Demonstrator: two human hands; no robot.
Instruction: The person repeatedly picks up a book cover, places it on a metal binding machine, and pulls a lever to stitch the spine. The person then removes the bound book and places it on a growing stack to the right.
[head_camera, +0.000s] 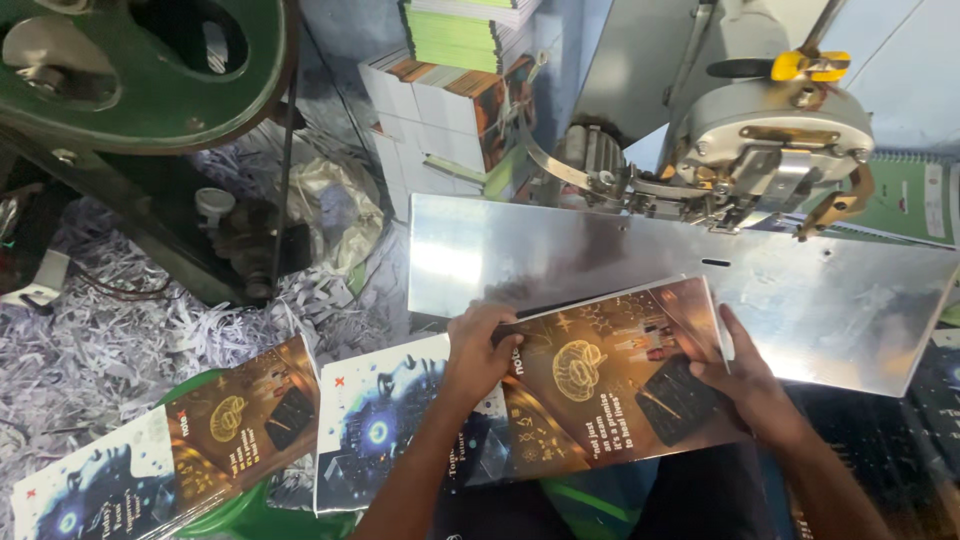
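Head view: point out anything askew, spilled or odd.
Shredded paper trimmings lie heaped across the floor at left, around the green machine. The cover sheet held by the left hand and right hand sits tilted on the metal plate.

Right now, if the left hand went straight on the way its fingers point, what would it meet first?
Probably the shiny metal plate: the left hand rests on the booklet cover, fingers pointing up toward the plate's near edge. Depth is unclear.
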